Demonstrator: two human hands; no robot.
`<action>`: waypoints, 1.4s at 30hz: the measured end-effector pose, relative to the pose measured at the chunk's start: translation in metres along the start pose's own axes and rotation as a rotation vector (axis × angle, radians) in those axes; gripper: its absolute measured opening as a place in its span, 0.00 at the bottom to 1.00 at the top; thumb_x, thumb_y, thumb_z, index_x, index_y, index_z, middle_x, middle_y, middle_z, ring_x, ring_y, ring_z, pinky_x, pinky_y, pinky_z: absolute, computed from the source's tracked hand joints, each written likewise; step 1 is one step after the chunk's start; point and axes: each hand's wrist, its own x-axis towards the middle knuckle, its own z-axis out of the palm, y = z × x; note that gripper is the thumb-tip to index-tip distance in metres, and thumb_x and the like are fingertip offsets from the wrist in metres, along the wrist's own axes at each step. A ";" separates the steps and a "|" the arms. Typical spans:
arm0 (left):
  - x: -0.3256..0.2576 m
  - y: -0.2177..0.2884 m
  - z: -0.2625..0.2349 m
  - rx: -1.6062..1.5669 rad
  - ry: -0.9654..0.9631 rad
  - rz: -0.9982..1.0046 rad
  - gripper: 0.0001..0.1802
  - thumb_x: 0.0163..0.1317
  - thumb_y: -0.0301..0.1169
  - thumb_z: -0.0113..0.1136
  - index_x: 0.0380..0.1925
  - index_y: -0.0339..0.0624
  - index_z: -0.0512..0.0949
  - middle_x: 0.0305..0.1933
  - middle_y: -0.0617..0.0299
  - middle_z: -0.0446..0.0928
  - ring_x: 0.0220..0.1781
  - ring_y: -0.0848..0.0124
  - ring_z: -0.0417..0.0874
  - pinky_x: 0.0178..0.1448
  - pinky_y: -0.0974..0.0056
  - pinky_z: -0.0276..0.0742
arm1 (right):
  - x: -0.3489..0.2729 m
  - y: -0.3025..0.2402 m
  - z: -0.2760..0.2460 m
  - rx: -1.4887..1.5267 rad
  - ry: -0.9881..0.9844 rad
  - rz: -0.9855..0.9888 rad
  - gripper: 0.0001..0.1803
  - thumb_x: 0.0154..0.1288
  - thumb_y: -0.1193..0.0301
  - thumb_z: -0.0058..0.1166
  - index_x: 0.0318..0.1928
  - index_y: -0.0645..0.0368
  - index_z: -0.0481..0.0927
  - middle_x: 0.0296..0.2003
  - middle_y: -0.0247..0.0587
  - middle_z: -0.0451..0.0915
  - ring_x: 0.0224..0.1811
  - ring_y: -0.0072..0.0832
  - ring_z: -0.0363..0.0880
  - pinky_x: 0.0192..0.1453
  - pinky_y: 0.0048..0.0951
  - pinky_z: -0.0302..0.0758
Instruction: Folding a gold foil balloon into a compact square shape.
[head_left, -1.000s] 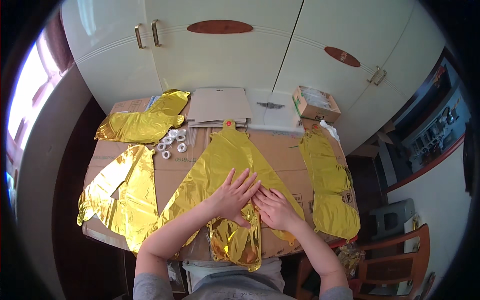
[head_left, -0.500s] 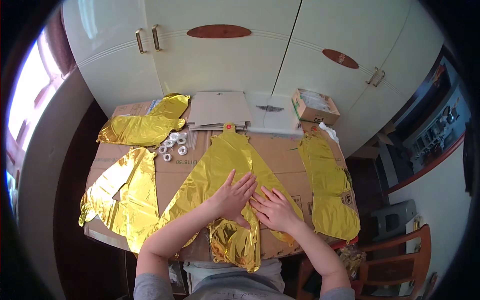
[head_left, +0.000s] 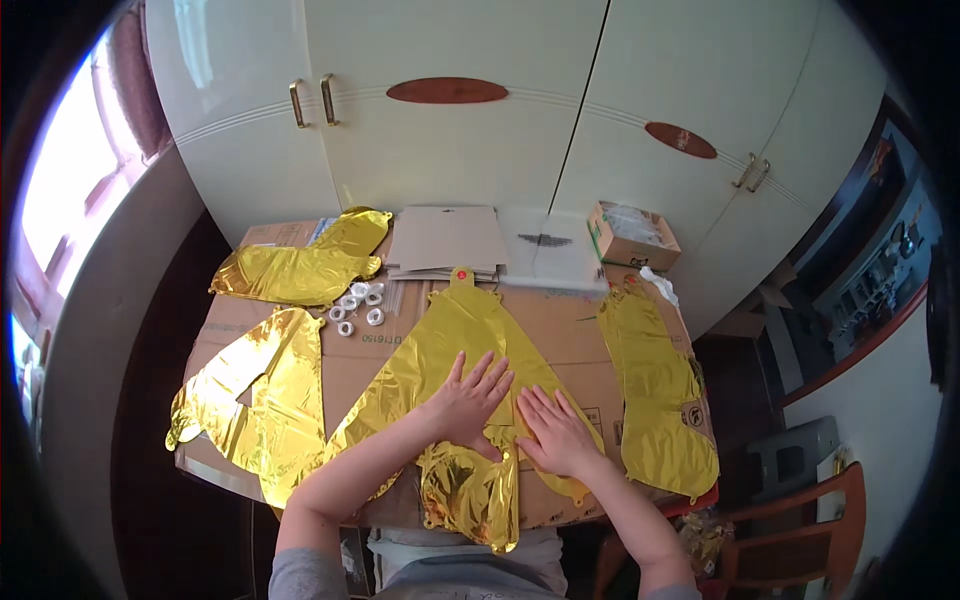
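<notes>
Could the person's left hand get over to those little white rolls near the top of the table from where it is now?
Probably yes. The left hand lies flat on the gold foil balloon, and the white rolls sit up and to its left on the cardboard. Only flat foil and cardboard lie between; nothing upright blocks the way.

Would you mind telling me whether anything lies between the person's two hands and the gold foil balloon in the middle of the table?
Nothing visible does. The left hand and the right hand both lie flat, palms down, directly on the middle gold foil balloon. The small white rolls sit apart, beyond its upper left edge.
</notes>
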 end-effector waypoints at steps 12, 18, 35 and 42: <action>-0.020 0.024 0.003 -0.012 -0.009 -0.007 0.75 0.38 0.81 0.55 0.73 0.30 0.51 0.78 0.39 0.47 0.80 0.37 0.43 0.72 0.23 0.39 | -0.029 -0.022 -0.007 -0.056 -0.067 0.018 0.37 0.70 0.51 0.47 0.72 0.59 0.62 0.73 0.47 0.60 0.77 0.42 0.54 0.79 0.52 0.46; -0.010 0.022 0.002 -0.016 -0.002 -0.018 0.75 0.38 0.82 0.54 0.73 0.30 0.51 0.79 0.39 0.46 0.80 0.38 0.43 0.72 0.23 0.40 | -0.033 -0.023 -0.014 -0.069 0.063 0.125 0.34 0.67 0.55 0.54 0.67 0.59 0.66 0.69 0.47 0.65 0.73 0.44 0.59 0.74 0.50 0.56; -0.009 0.020 0.003 -0.042 0.027 -0.020 0.77 0.34 0.81 0.58 0.73 0.29 0.51 0.78 0.39 0.48 0.80 0.41 0.44 0.74 0.26 0.39 | -0.090 -0.007 -0.048 0.375 -0.049 0.710 0.32 0.57 0.68 0.66 0.58 0.58 0.64 0.45 0.54 0.80 0.42 0.50 0.82 0.47 0.44 0.78; -0.010 0.017 0.003 -0.047 0.009 -0.014 0.77 0.35 0.81 0.58 0.73 0.29 0.50 0.78 0.39 0.47 0.80 0.42 0.44 0.74 0.26 0.39 | -0.101 -0.038 -0.058 0.676 0.231 0.616 0.34 0.60 0.72 0.62 0.66 0.58 0.63 0.30 0.41 0.76 0.30 0.30 0.77 0.38 0.31 0.75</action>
